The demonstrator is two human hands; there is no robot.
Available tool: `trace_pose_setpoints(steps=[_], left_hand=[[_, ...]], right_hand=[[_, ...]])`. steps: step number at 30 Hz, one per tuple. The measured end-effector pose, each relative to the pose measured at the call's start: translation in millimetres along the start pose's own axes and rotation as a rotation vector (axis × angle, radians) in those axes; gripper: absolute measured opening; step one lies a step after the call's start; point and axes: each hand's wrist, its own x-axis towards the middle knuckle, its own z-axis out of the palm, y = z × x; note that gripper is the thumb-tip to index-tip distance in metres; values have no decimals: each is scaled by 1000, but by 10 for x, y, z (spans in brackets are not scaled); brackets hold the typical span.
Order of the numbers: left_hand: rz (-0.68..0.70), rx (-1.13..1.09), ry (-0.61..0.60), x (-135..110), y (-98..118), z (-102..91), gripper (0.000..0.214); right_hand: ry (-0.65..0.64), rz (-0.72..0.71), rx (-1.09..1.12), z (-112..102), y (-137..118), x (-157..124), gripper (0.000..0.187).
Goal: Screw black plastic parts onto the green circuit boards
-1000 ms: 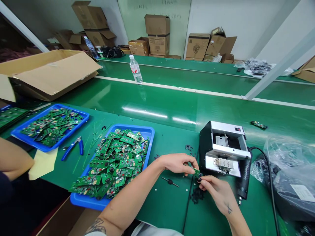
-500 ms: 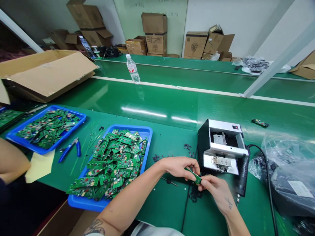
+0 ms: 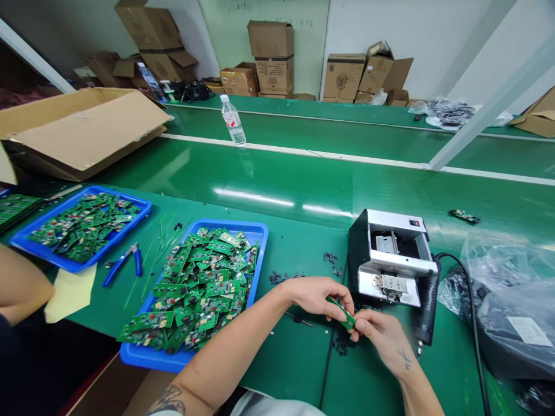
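Observation:
Between my fingers is a small green circuit board [image 3: 346, 317], held over the mat in front of the black and silver machine [image 3: 392, 260]. My left hand [image 3: 323, 296] grips its upper left end, thumb and fingers closed on it. At the lower right end, the closed fingertips of my right hand [image 3: 376, 330] pinch the board; whether a small part is also between them is hidden. Small black plastic parts [image 3: 342, 345] lie just below my hands, and more black pieces [image 3: 281, 277] are scattered to the left. A thin dark tool [image 3: 299, 319] lies under my left wrist.
A blue tray [image 3: 264, 231] heaped with circuit boards stands left of my arm, with another blue tray [image 3: 147, 208] beyond blue-handled cutters [image 3: 124, 266]. An electric screwdriver [image 3: 428, 312] and plastic bags [image 3: 511, 300] are at right. Another person's arm [image 3: 21, 283] shows at left.
The board has turned slightly in my fingers, showing more of its flat face. On the green belt, the lone circuit board has shifted a little to the right.

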Motion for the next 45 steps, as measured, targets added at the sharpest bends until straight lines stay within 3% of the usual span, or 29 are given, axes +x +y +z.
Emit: trace_pose_setpoints(steps=[10,19,24,32,38,45], left_hand=[[-45,47,19,-7,55,12,20],[-57,178,220,13,67,30,20],[-96,51,243,45,7,36,22],[-155,-61,260,76,-42,63,22],[-174,-7,267,90,-65,69,22],[-113,22,373,84,14,122,18]], right_hand=[[-52,-13,-60,-30,-8,7,35],[66,8,15,9,47,32,37],[117,3,46,30,63,45,39],[166,-102,-44,48,101,52,30],[166,-167,-122,59,91,62,28],[260,-234,-252,36,63,-14,25]])
